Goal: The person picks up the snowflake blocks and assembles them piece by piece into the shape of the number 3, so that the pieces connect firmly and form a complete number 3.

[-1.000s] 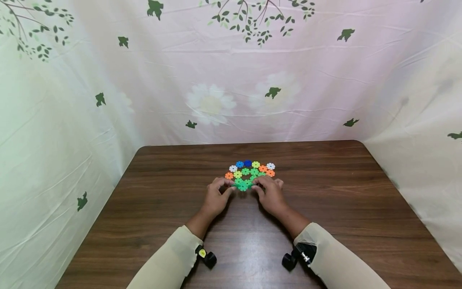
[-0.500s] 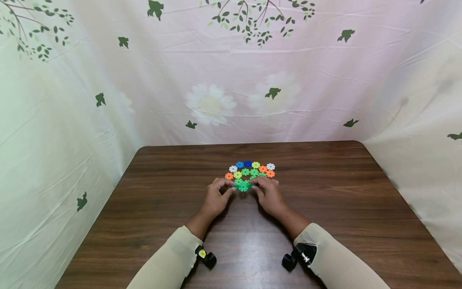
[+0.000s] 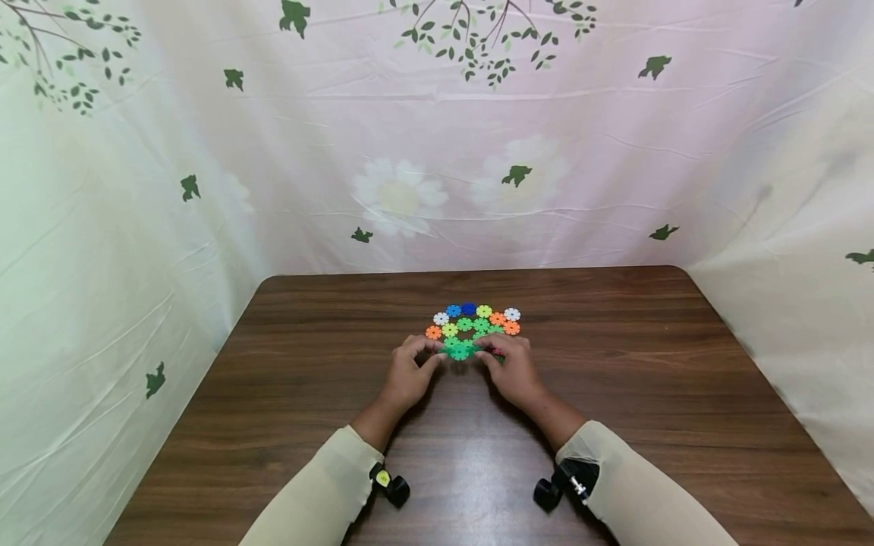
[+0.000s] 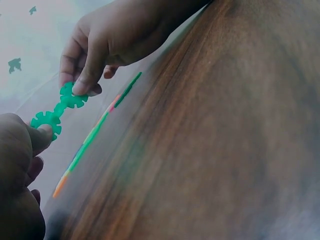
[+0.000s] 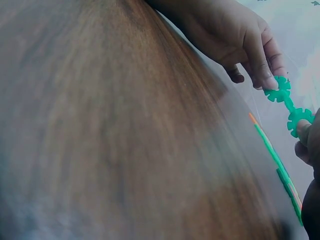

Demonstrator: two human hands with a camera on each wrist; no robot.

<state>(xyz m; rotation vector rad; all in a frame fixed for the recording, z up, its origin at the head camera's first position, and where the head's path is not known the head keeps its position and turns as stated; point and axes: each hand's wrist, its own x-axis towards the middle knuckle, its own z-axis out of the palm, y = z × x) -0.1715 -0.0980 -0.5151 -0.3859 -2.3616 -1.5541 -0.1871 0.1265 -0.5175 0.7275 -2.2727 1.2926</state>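
My left hand pinches a green notched building disc between thumb and finger. On the other side, my right hand pinches a second green notched disc. A small green piece, seen nearly edge-on, links the two discs. In both wrist views this little chain is held up above the tabletop. Behind the hands in the head view, several green discs lie flat on the table. A pink disc shows partly under the right hand's fingers.
Around the green discs lie orange, white, blue and yellow discs on the brown wooden table. A patterned cloth hangs beyond its back edge. Black wrist cameras sit on both sleeves.
The right hand's fingers have shifted slightly, and more of the pink disc shows beneath them. The left hand stays in place, and the loose discs have not moved.
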